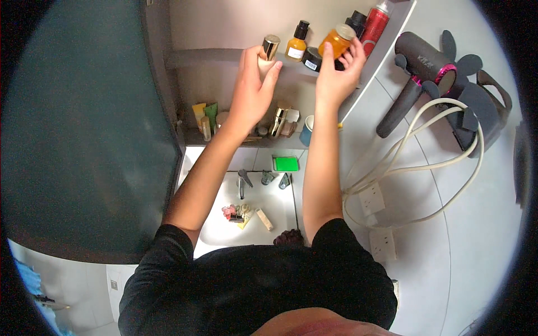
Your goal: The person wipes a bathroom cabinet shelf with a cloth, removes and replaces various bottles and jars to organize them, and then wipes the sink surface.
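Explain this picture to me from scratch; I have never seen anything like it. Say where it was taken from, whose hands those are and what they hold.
There is no machine here, just one person's bare hands. A wide fisheye camera on the person's head looks down, so straight edges bend and the corners go dark.

The left hand grips a bottle with a shiny gold cap. The right hand holds an amber jar with a pale lid. Both are raised before an open cabinet.

Its upper shelf bears an orange pump bottle and a red spray can, among others; below are small tubes and bottles. Beneath is a white sink; at the right, a dark hair dryer.
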`<state>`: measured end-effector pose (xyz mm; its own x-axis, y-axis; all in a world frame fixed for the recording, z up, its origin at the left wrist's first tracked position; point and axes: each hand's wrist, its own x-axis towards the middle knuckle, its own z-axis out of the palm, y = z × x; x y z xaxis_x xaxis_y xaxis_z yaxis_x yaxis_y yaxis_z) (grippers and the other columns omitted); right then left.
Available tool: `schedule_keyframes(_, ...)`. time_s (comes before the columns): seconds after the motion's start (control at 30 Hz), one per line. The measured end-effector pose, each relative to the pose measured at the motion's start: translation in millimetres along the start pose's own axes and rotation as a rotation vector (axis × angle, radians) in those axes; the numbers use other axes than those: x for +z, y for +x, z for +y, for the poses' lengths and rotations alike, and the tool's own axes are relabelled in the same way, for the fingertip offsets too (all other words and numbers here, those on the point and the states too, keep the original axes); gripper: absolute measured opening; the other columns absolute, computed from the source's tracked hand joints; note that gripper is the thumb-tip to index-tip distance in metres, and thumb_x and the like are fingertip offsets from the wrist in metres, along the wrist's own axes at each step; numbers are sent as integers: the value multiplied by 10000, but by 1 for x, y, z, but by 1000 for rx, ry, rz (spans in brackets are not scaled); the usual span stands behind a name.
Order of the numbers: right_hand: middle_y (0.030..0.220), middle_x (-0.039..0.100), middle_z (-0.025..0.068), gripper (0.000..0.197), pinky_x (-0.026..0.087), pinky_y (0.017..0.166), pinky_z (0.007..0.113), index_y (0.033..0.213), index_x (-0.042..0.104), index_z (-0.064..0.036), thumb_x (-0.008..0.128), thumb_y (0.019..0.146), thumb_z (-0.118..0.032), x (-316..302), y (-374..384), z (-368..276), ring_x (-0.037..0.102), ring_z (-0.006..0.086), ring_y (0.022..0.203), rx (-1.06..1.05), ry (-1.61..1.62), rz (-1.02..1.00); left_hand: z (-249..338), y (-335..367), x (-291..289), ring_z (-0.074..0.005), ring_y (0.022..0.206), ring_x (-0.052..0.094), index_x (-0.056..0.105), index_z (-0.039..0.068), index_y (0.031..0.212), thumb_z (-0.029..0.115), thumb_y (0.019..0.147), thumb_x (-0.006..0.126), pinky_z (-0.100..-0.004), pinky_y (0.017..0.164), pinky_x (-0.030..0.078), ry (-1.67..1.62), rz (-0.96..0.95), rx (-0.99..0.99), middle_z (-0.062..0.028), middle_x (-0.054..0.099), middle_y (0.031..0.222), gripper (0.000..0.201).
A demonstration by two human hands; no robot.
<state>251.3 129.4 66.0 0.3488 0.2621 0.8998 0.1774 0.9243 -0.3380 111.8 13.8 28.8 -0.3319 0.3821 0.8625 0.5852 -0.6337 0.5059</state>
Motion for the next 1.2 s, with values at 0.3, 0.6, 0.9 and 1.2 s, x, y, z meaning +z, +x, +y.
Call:
schedule_keyframes(0.3,1274,690,162,544,571,921,384,1376,582,-33,824,899,-129,25,-4,14,709,278,1053,-6,-12,-25,-40,45,11,-337,928,689,556,18,1177,142,979,744,-407,845,540,-53,-7,41,-182,690,1024,300)
schedule_keyframes(0.6,1291,672,138,504,585,921,407,1371,567,-74,795,934,-181,36,-6,-4,732,284,1059,13,-88,-98,-71,79,19,-378,897,719,582,30,1191,163,937,792,-429,815,556,37,-15,63,-220,730,981,355)
schedule_keyframes(0.9,1313,687,148,521,473,1042,456,1390,562,-93,787,939,-226,41,-17,-5,736,301,1075,-46,-67,-215,-75,79,20,-431,897,717,595,20,1194,175,915,804,-477,787,553,147,-41,17,-241,729,958,382)
schedule_keyframes(1.2,1262,708,145,466,301,1211,533,1344,608,-92,759,931,-246,36,-34,0,589,315,1322,-226,-347,-264,-72,80,16,-435,980,700,595,-7,1194,175,901,811,-475,863,551,205,-30,9,-249,708,1053,407)
